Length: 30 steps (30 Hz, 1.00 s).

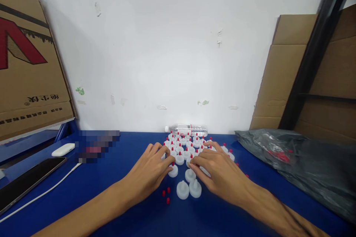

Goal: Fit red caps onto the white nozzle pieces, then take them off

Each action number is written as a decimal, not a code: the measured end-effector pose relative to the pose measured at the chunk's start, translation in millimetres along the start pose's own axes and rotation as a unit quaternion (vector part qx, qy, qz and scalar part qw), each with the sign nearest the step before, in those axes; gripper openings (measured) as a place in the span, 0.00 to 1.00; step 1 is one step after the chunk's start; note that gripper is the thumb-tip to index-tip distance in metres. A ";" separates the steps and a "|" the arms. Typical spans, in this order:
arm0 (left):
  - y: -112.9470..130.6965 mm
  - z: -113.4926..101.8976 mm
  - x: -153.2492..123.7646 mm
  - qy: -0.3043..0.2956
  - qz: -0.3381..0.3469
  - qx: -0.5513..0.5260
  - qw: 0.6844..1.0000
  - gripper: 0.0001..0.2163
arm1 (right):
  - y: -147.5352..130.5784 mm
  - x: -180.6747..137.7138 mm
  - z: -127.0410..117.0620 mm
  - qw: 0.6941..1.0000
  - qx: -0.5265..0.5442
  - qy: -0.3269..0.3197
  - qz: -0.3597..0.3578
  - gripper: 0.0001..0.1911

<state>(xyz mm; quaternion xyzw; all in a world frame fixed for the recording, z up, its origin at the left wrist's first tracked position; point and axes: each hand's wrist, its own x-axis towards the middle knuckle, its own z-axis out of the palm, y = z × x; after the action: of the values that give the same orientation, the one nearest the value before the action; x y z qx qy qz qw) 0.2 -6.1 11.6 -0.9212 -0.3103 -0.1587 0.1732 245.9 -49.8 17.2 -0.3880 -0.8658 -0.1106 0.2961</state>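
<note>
Several white round nozzle caps with small red tips (179, 160) stand upright in a cluster on the blue table. My left hand (151, 164) is closed, thumb and index finger pinching a red-tipped white nozzle cap (172, 171) at the cluster's near edge. My right hand (214, 166) is also closed, its thumb and forefinger on another red-tipped white cap (191, 156), partly hidden by the fingers. Between and below the hands stand bare white nozzle caps (183, 190) without red tips. Several loose red tips (168, 200) lie nearer to me, by my left forearm.
A clear plastic bottle (185, 129) lies against the wall behind the cluster. On the left are a phone (30, 181), a white case (63, 150) and a white cable (55, 187). A grey plastic bag (311, 177) covers the right side, with a clear bag of red pieces (279, 154).
</note>
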 end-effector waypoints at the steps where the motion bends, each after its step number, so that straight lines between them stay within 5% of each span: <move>1: 0.5 0.3 0.2 0.008 -0.001 -0.003 1.000 0.03 | -0.2 -0.1 -0.6 1.000 0.005 0.004 -0.002 0.11; 4: 2.8 -2.3 0.3 0.057 0.013 -0.044 0.997 0.03 | -2.1 -1.1 -2.9 1.000 0.020 0.017 -0.008 0.09; 9: 13.2 -11.6 -1.9 0.189 0.064 -0.123 0.972 0.03 | -11.3 -2.0 -6.7 0.997 0.030 0.026 -0.062 0.22; 11: 18.5 -14.0 -3.4 0.220 0.083 -0.123 0.964 0.03 | -16.6 -1.1 -6.9 0.994 0.038 0.043 -0.097 0.16; 17: 23.7 -15.1 -7.1 0.149 0.113 -0.089 0.978 0.07 | -24.2 -0.3 -4.5 0.987 0.010 0.083 -0.140 0.05; 22: 15.7 -23.6 -6.3 0.157 0.086 -0.165 0.970 0.10 | -6.2 0.0 -9.7 0.981 -0.069 0.099 -0.151 0.13; 26: 7.1 -30.6 -4.3 0.136 0.028 -0.202 0.969 0.14 | 7.3 3.4 -17.5 0.985 -0.064 0.134 -0.084 0.12; 30: 5.3 -29.4 -2.9 0.102 0.021 -0.181 0.978 0.08 | 6.5 3.3 -13.5 0.994 -0.020 0.099 -0.045 0.08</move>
<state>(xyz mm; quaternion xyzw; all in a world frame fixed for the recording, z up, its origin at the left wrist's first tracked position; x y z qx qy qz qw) -4.1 -23.9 35.4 -0.9225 -0.2376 -0.3017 0.0378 254.8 -49.0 29.7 -0.3416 -0.8466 -0.1788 0.3669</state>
